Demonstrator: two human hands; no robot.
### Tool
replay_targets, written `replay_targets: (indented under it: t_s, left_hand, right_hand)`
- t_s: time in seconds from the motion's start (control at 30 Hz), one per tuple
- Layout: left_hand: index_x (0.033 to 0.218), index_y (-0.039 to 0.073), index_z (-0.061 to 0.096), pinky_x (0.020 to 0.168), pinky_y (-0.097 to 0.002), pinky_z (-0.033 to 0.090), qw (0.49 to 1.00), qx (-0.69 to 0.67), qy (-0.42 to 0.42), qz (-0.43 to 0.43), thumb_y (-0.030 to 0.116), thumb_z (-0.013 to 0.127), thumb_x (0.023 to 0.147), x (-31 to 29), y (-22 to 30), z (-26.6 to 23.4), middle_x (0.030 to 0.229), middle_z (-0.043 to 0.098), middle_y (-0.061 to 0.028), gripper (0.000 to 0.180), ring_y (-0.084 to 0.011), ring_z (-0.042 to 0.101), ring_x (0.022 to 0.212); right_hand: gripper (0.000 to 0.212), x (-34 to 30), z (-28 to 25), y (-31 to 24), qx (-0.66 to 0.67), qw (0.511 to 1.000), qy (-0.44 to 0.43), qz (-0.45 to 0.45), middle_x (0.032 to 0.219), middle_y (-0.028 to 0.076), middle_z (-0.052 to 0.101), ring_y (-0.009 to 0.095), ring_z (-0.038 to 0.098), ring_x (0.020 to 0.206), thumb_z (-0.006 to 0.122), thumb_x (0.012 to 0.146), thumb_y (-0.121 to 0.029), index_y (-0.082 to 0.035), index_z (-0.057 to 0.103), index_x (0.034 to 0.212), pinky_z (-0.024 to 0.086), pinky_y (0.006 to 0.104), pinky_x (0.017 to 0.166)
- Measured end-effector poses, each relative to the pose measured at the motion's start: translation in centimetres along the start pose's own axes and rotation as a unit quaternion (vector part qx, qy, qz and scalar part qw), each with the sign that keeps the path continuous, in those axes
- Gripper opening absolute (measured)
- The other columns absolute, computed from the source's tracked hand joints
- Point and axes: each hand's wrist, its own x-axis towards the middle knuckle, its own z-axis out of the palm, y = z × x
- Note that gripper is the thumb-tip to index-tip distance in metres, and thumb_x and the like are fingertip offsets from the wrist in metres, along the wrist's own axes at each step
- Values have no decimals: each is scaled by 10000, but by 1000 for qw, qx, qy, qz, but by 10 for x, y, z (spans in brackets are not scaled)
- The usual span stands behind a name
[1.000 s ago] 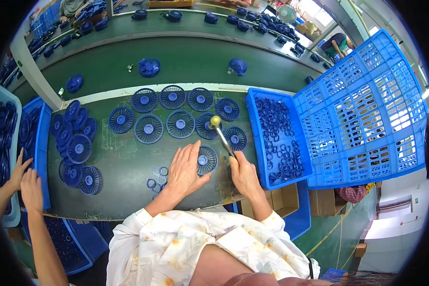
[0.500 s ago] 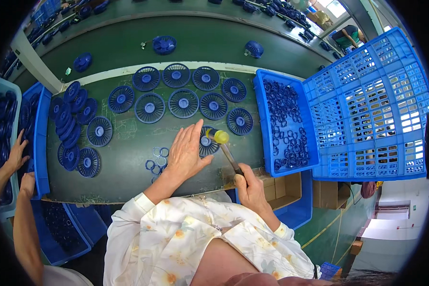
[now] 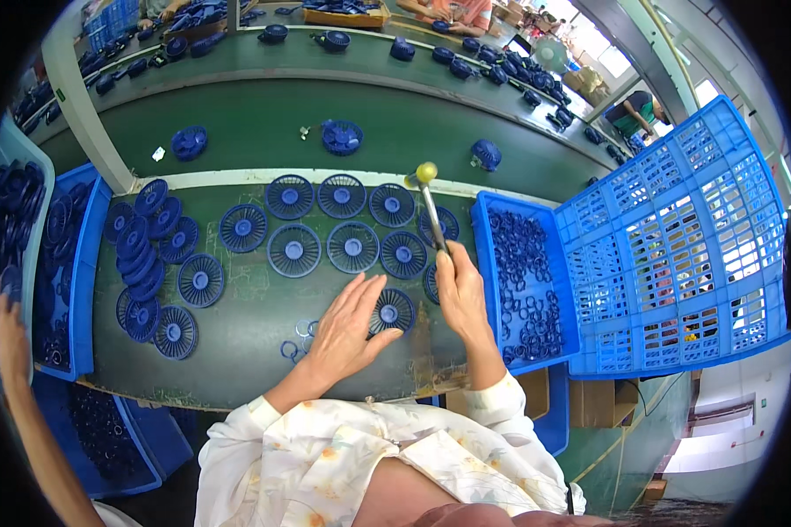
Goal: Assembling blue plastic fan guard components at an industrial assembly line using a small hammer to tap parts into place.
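My right hand [image 3: 461, 294] is wrapped round the handle of a mallet [image 3: 429, 198] with a yellow head, raised above the far rows of covers. Lying flat, my left hand [image 3: 347, 329] has its fingers stretched out and touches the edge of a round blue fan cover [image 3: 391, 312]. Partly under that hand are several small rings [image 3: 292, 349]. More blue fan covers [image 3: 352, 247] with spoked rims stand in rows beyond my hands. The mallet and my right hand partly hide two covers at the right.
A blue bin of small dark rings [image 3: 532, 290] stands at the right, beside an upright blue crate [image 3: 677, 255]. Overlapping covers [image 3: 141, 263] lie at the left. A co-worker's hand [image 3: 7, 338] is over the left bins. Fan parts [image 3: 342, 137] sit on the green conveyor behind.
My right hand has lifted the mallet up and away from the cover near my left hand. My view has tilted up. The co-worker's hand has moved to the outer left bin.
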Motion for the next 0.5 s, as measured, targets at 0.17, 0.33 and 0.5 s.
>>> replay_targets:
  t_s: [0.17,0.33,0.5]
  left_hand:
    - [1389,-26,550,1091,-486,443,996,3,81,-24,199,816,830,-7,-14,-18,1344,613,-258,659,-436,504,1357]
    - [1345,-19,582,1062,-478,471,993,13,110,-46,158,793,839,-30,-34,-29,1302,642,-226,576,-423,533,1328]
    - [1317,2,610,1049,-472,486,992,9,120,-44,170,792,841,-33,-34,-36,1279,664,-194,536,-411,553,1310]
  right_hand:
    - [330,42,23,39,-148,987,-59,23,977,353,654,587,584,1005,465,1055,-331,-27,559,1142,439,631,837]
    - [302,35,9,3,-94,993,-61,26,949,355,653,584,584,998,475,1054,-311,-28,564,1110,452,616,818]
    - [293,39,8,31,-167,982,-83,32,996,342,667,563,597,1021,473,1057,-309,-44,573,1131,457,624,821]
